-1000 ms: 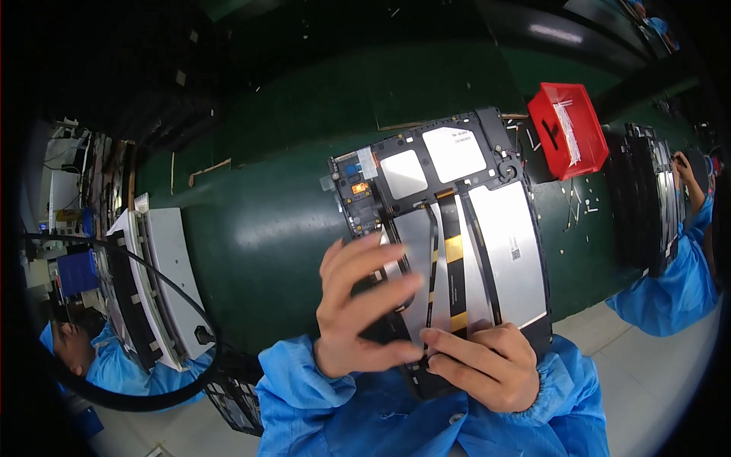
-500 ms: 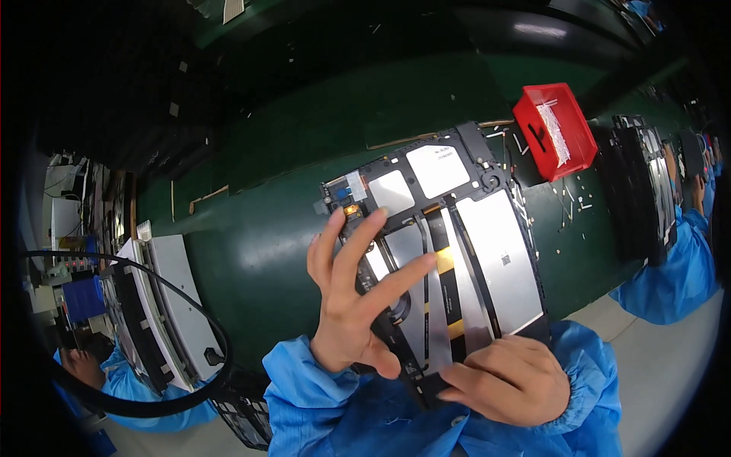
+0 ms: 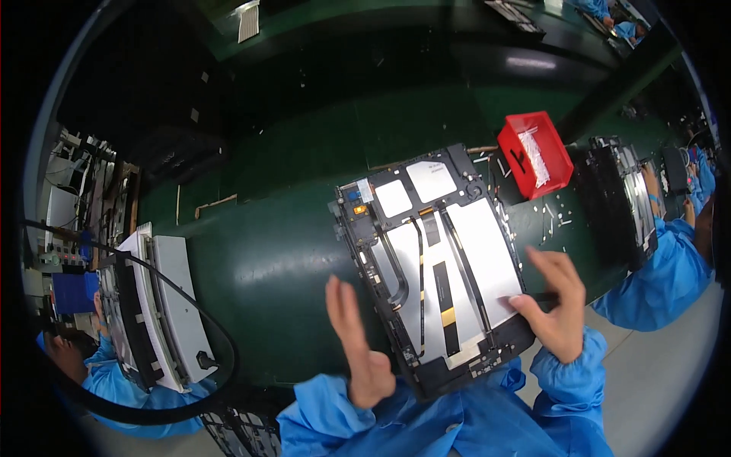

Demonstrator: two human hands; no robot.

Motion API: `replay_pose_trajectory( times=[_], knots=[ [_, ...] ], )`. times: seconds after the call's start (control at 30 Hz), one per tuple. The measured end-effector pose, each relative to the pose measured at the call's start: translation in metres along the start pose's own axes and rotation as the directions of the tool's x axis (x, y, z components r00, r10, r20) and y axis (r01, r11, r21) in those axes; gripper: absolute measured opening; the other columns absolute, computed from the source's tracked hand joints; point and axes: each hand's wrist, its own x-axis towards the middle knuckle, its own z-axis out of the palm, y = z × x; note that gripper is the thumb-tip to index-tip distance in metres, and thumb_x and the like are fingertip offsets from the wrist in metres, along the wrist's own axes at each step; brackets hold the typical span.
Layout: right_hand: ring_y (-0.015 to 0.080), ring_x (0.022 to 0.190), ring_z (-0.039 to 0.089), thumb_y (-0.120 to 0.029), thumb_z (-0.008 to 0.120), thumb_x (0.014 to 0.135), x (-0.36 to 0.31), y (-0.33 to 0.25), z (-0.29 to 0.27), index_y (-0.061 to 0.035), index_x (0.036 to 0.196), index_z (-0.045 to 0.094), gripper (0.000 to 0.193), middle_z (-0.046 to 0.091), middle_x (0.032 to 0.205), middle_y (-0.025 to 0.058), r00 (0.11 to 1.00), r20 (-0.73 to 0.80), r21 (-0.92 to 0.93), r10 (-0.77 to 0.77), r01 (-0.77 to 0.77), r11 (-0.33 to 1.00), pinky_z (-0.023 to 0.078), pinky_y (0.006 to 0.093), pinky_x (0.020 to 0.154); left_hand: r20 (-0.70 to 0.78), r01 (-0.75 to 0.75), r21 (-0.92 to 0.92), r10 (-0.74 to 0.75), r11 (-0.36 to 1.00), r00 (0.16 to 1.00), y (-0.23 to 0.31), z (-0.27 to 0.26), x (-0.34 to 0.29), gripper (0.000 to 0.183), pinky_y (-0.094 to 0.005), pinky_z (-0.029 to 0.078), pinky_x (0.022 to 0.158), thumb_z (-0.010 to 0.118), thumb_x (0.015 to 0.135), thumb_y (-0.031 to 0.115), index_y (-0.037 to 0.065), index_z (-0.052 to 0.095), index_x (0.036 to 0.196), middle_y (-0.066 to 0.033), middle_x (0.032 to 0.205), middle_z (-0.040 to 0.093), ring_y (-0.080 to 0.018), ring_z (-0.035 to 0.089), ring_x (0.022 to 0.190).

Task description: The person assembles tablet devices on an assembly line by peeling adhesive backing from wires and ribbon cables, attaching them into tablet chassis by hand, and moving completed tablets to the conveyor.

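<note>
An opened tablet-like device (image 3: 487,259), with silver plates in a black frame, lies tilted in front of me, its near end close to my body. Flat black flex cables (image 3: 466,274) run lengthwise over the plates, and a wider black strip (image 3: 442,293) among them carries gold bands. To the left of the frame, apart from it, my left hand (image 3: 356,343) is raised with its fingers stretched out. My right hand (image 3: 560,305) stands open by the device's right edge, its thumb close to the plate; whether it touches cannot be told. Neither hand holds anything.
A red bin (image 3: 560,156) with white strips stands beyond the device on the right, white scraps (image 3: 560,217) scattered near it. Stacked panels (image 3: 179,305) stand at left behind a looping black cable (image 3: 221,335). Co-workers in blue sleeves (image 3: 651,282) sit on both sides.
Both hands have come off the device: the left moved down and left, the right moved up and right and opened. The bare near end of the device now shows.
</note>
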Motion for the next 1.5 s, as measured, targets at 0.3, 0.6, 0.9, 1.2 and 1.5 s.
replay_pose_trajectory(
  times=[0.3, 0.6, 0.9, 1.2, 1.5],
  knots=[
    [0.0142, 0.095, 0.057, -0.011, 0.068, 0.079, -0.020, 0.024, 0.003, 0.0083, 0.109, 0.061, 0.037, 0.058, 0.113, 0.0120, 0.933, 0.214, 0.625, 0.290, -0.359, 0.693, 0.044, 0.0252, 0.083, 0.092, -0.065, -0.042, 0.069, 0.997, 0.993, 0.037, 0.010, 0.002, 0.069, -0.0553, 0.001, 0.108, 0.024, 0.094, 0.048, -0.003, 0.040, 0.136, -0.0326, 0.148, 0.010, -0.0505, 0.005, 0.136],
    [0.0188, 0.101, 0.059, -0.021, 0.062, 0.083, 0.095, -0.001, 0.000, 0.0049, 0.126, 0.050, 0.052, 0.060, 0.116, 0.0123, 0.977, 0.039, 0.743, 0.208, -0.167, 0.648, 0.047, 0.0299, 0.089, -0.141, -0.244, 0.035, 0.247, 0.969, 0.959, 0.019, -0.010, 0.062, 0.067, -0.0521, 0.012, 0.108, 0.034, 0.094, 0.048, 0.001, 0.033, 0.141, -0.0261, 0.146, 0.021, -0.0440, 0.020, 0.134],
    [0.0165, 0.077, 0.065, -0.022, 0.069, 0.081, 0.320, 0.060, 0.114, -0.0059, 0.097, 0.063, 0.024, 0.067, 0.088, 0.0059, 0.927, 0.282, 0.775, 0.249, -0.373, 0.510, 0.050, 0.0280, 0.071, -0.208, 0.299, 0.302, -0.244, 0.905, 0.947, -0.075, -0.067, -0.041, 0.046, -0.0470, 0.020, 0.108, 0.047, 0.092, 0.020, -0.001, 0.041, 0.133, -0.0230, 0.141, 0.030, -0.0388, 0.028, 0.131],
    [0.0075, 0.040, 0.036, -0.037, 0.051, 0.093, 0.340, 0.079, 0.121, -0.0028, 0.109, 0.064, 0.040, 0.058, 0.062, 0.0016, 0.984, 0.054, 0.267, 0.170, -0.179, 0.947, 0.029, 0.0261, 0.038, -0.173, 0.266, 0.434, -0.210, 0.861, 0.962, -0.076, -0.065, -0.049, 0.041, -0.0467, 0.022, 0.106, 0.053, 0.089, 0.023, 0.004, 0.051, 0.125, -0.0179, 0.135, 0.040, -0.0359, 0.033, 0.128],
    [0.0177, 0.099, 0.058, -0.042, 0.036, 0.100, 0.156, 0.068, 0.045, -0.0017, 0.126, 0.049, 0.050, 0.061, 0.114, 0.0109, 0.969, 0.230, 0.494, 0.085, -0.191, 0.848, 0.045, 0.0313, 0.090, -0.047, 0.156, 0.538, -0.155, 0.828, 0.987, -0.080, -0.059, -0.055, 0.041, -0.0467, 0.019, 0.107, 0.052, 0.090, 0.025, 0.006, 0.051, 0.126, -0.0153, 0.135, 0.042, -0.0326, 0.033, 0.130]
  ],
)
